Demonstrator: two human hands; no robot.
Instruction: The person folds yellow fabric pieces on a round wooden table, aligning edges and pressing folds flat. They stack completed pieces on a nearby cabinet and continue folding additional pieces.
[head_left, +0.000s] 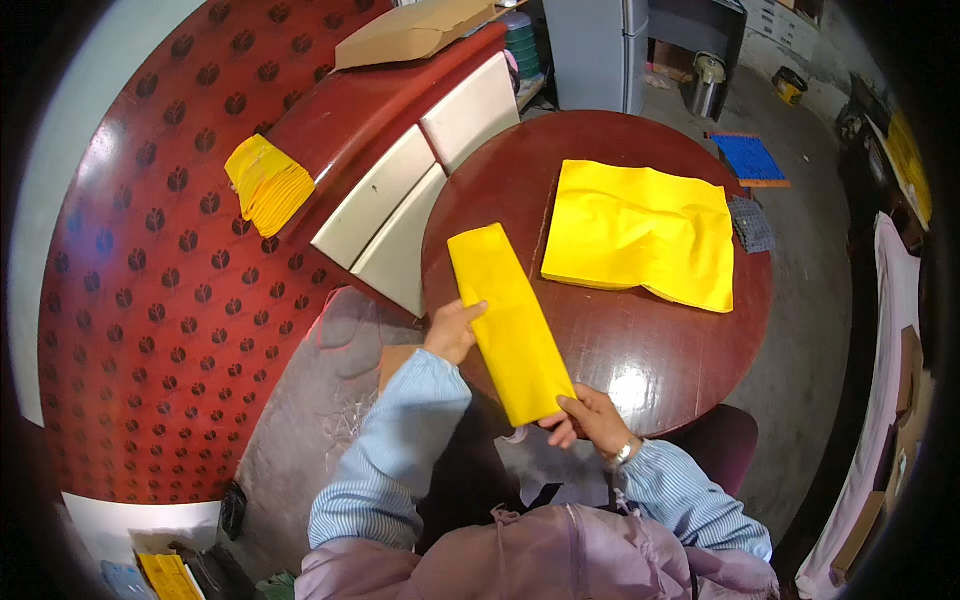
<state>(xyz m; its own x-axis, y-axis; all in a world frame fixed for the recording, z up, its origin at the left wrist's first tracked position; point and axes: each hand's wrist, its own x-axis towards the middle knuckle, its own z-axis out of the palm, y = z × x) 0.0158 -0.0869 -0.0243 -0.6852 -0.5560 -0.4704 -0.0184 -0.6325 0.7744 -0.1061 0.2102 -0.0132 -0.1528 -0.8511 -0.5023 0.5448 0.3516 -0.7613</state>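
Observation:
A folded yellow cloth (515,335), long and narrow, is held up at a slant over the near left edge of the round table. My left hand (453,330) grips its left long side, the thumb lying on top. At its lower right corner my right hand (590,420) pinches it, thumb above and fingers partly underneath. To the right, a flat stack of wider yellow cloth sheets (640,235) rests on the table with creased, wavy top layers. Neither hand touches that stack.
The round dark red table (480,190) stands before me. White drawers (385,200) adjoin it on the left, beside a red patterned surface (150,300) bearing a pile of folded yellow cloths (268,185). A cardboard piece (410,32) lies behind. A blue mat (752,158) is beyond the table's right edge.

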